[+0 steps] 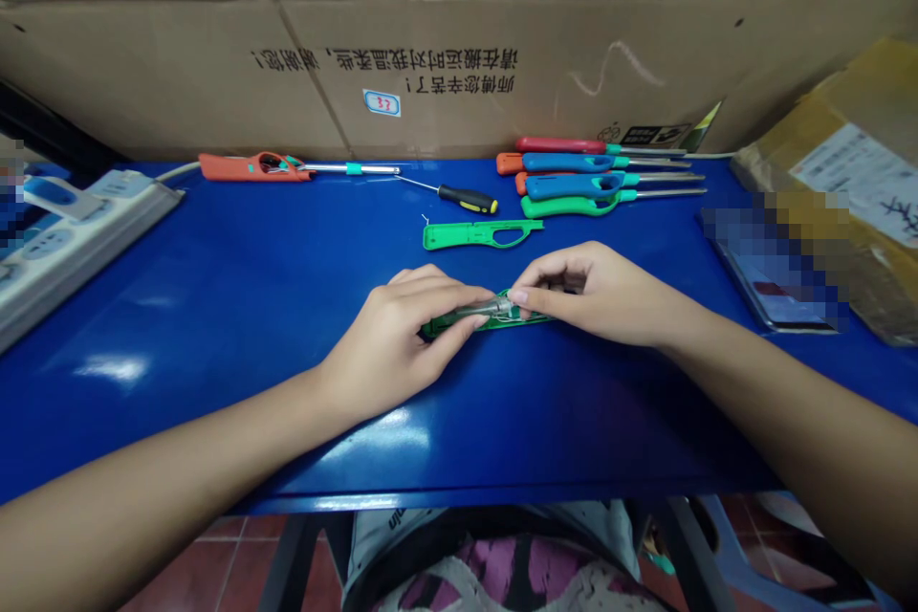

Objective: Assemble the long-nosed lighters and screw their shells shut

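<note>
My left hand (402,335) and my right hand (588,292) meet at the middle of the blue table (236,325). Both pinch an opened green lighter body (469,320) that lies flat on the table, with a clear tube and metal parts showing between my fingertips. My left fingers curl round its left end. The fingers of my right hand are pressed on its right end. A separate green lighter shell half (480,234) lies just beyond them.
A black-and-yellow screwdriver (459,197) and an orange long lighter (287,168) lie at the back. Several red, blue and green long lighters (595,180) are stacked back right. A power strip (78,229) sits left, a cardboard box (430,29) behind, a wrapped parcel (846,172) right.
</note>
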Tool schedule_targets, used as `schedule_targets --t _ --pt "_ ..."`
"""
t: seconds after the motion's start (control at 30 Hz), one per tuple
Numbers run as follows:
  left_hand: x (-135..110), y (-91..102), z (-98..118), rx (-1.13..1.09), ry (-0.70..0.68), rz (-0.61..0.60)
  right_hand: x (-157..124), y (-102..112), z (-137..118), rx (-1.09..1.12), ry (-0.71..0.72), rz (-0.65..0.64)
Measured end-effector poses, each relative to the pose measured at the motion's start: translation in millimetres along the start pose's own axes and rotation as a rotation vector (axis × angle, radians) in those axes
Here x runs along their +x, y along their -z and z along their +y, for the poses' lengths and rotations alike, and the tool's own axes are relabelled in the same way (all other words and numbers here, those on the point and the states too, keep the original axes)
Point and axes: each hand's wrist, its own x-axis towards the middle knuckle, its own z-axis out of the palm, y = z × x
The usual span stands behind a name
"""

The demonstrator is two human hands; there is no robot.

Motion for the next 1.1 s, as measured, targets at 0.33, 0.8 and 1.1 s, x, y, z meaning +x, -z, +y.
schedule_targets --t 0.33,0.8,1.1 --pt "1.1 0.1 0.7 -0.02 0.015 0.024 -1.5 2.5 -1.7 -0.066 0.071 0.002" --pt "2.5 0.1 -1.9 -0.045 0.019 0.021 -1.6 -2.3 -1.6 -0.064 0.062 0.019" --pt "2.9 -0.8 -1.7 -0.041 0.027 0.028 -2.4 -1.5 -2.5 -0.082 0.062 0.032"
